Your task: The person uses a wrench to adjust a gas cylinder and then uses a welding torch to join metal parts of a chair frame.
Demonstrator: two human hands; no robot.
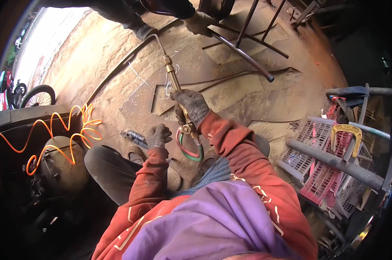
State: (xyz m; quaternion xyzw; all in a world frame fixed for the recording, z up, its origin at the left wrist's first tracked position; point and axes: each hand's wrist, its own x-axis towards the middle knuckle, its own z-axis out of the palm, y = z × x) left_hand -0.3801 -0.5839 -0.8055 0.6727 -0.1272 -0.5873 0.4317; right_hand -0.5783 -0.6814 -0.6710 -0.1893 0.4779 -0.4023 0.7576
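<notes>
Packages: none in view.
Labels: none that can be made out on any thing.
Signs: none in view.
Screens: none in view.
Closest to packaging: a heap of pink and grey slotted plastic crates lying on the floor, empty shells without wrapping or printed faces that can be told, well to the right of the dusty rust-brown steel plate on the ground.

floor: rusty steel sheets | right: plastic crates | upper left: daylight, bicycle wheel
</notes>
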